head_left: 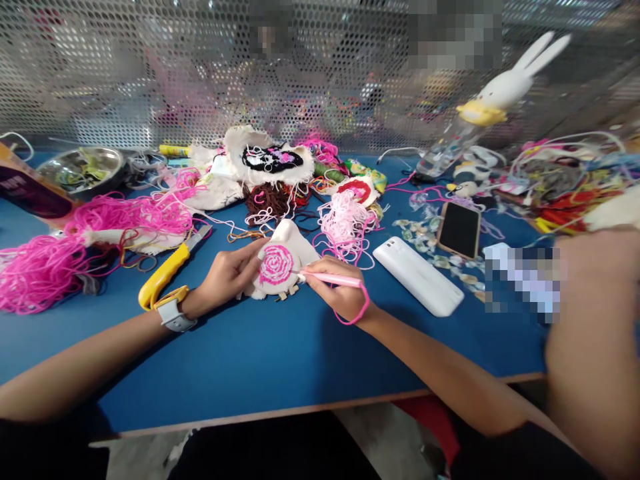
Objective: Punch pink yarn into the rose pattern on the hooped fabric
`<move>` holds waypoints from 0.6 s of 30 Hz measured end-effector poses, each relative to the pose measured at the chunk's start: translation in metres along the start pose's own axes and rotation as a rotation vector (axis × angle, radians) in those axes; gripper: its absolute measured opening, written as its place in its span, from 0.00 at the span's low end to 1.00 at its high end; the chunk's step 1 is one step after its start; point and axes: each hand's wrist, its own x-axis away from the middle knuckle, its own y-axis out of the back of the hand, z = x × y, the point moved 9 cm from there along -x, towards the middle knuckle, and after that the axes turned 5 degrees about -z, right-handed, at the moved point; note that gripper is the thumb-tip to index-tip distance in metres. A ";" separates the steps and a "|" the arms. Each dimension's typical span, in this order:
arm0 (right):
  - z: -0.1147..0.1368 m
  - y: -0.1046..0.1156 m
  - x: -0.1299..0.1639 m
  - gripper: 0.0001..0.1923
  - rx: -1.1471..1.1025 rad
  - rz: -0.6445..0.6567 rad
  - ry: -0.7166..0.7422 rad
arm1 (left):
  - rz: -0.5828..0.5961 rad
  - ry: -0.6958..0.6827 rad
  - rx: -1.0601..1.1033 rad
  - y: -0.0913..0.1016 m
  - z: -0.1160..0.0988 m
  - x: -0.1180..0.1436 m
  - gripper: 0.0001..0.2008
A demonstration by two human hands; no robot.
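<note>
Stitching step: left hand [227, 275] fingers clamp the patch [277, 267]; right hand [339, 290] fingers pinch the needle tool [330, 279], which next needs a steady poke.

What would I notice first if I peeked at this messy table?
Probably the bright pink yarn heaped at the table's left edge. In the middle, the left hand holds a cream cloth piece stitched with a pink swirl, while the right hand grips a pink tool against it. At the back right, a white bunny-topped bottle leans above the blue table.
</note>
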 end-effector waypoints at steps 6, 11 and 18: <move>0.000 -0.008 0.002 0.04 -0.021 0.036 0.043 | -0.002 -0.044 -0.012 -0.001 -0.008 0.004 0.21; -0.012 -0.003 0.003 0.04 -0.086 0.002 -0.115 | 0.017 0.078 0.170 -0.002 0.004 -0.002 0.22; -0.009 0.006 0.005 0.02 -0.258 -0.104 -0.211 | 0.137 0.394 0.892 -0.021 0.018 -0.012 0.23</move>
